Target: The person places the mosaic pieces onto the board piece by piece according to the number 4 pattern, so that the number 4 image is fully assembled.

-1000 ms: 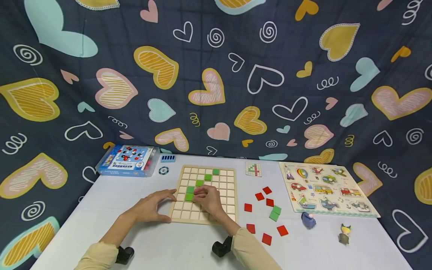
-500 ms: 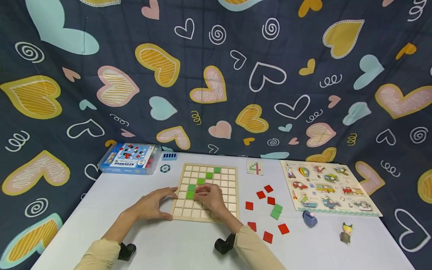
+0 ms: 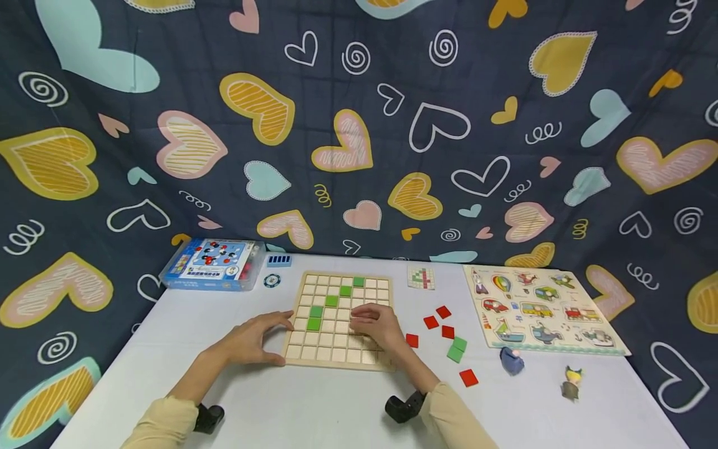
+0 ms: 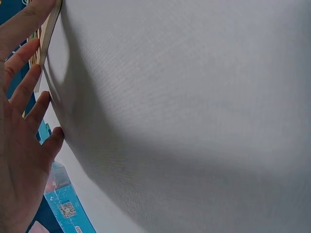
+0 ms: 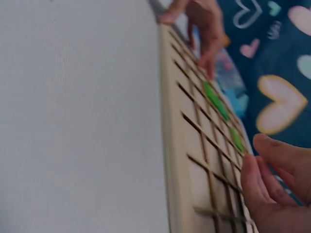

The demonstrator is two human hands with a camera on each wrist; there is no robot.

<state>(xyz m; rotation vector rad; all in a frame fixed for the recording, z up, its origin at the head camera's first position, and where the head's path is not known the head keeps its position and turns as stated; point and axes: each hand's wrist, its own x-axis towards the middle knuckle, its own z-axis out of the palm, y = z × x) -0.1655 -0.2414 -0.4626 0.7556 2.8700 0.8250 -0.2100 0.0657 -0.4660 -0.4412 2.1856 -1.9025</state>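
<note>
A wooden grid board (image 3: 322, 363) lies on the table, with several green tiles (image 3: 314, 324) in a stepped diagonal line across its cells. My left hand (image 3: 249, 340) rests at the board's left side, fingertips and thumb touching its edge. Spread, gently bent fingers (image 4: 26, 92) show in the left wrist view. Over the right half of the board hovers my right hand (image 3: 378, 327), its thumb and fingers loosely bent. In the right wrist view no tile shows between the right hand's (image 5: 279, 189) fingertips, which stand slightly apart.
Right of the board lie several loose red tiles (image 3: 430, 322) and two green tiles (image 3: 455, 353). A pattern card (image 3: 421, 279) sits behind them. Farther right are a picture puzzle board (image 3: 538, 312), a blue figure (image 3: 512, 361) and another small figure (image 3: 571, 383). A boxed set (image 3: 213, 265) stands back left.
My right hand has left the lowest green tile and moved right across the board. Its forearm now covers two red tiles. The left hand stays at the board's edge.
</note>
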